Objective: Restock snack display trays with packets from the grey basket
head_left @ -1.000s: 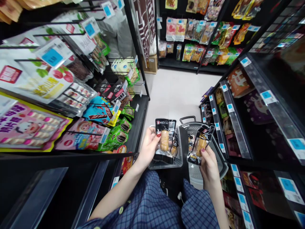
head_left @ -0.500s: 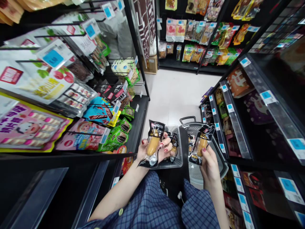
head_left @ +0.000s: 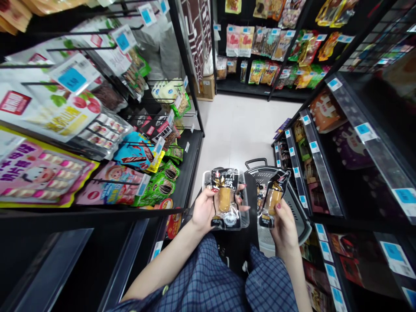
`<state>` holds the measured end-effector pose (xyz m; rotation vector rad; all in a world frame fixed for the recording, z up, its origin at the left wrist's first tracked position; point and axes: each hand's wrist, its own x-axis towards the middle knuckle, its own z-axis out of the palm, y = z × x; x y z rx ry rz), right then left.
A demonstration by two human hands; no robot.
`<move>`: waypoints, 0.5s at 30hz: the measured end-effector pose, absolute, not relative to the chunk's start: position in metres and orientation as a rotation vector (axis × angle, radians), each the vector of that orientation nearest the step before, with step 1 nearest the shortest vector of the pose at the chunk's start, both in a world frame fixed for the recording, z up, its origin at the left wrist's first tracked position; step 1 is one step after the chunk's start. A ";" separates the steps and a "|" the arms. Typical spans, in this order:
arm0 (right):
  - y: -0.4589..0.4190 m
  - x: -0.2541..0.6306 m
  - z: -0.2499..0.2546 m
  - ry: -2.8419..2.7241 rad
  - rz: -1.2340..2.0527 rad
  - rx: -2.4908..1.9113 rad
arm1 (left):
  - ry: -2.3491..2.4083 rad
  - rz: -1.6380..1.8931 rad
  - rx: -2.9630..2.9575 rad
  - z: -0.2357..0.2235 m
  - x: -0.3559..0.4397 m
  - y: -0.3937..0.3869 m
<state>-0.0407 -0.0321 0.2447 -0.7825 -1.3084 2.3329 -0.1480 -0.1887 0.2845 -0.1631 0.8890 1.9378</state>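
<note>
My left hand (head_left: 205, 209) holds a black-and-clear snack packet (head_left: 225, 199) with a tan, sausage-like piece showing through its window. The thumb lies on the packet's left side and fingertips show past its right edge. Beneath it is a clear plastic tub (head_left: 243, 219), with what it contains mostly covered. To the right, my right hand (head_left: 286, 221) pinches a similar packet (head_left: 273, 195) by its right edge, tilted. That packet is over the near left part of a grey shopping basket (head_left: 297, 208), where several small packets partly show.
Shelves of hanging snack bags (head_left: 130, 149) with price tags stand close on the left. Tiered shelves (head_left: 354, 125) run along the right. A pale tiled floor (head_left: 234, 125) leads to a back rack (head_left: 240, 91), with a cardboard box (head_left: 206, 88) at its left.
The left hand has shifted right and turned, bringing its packet upright over the tub with the front facing up. The right hand's packet has moved slightly left and tilted a little.
</note>
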 end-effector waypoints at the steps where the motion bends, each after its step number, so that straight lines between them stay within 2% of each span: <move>1: -0.032 -0.041 0.245 -1.305 2.331 -0.785 | 0.909 1.935 -0.173 0.284 -0.147 -0.188; 10: -0.033 -0.040 0.243 -1.350 2.333 -0.798 | 1.087 2.056 -0.124 0.281 -0.143 -0.184; 15: -0.045 -0.044 0.253 -1.741 2.284 -0.616 | 1.208 2.119 -0.128 0.273 -0.140 -0.177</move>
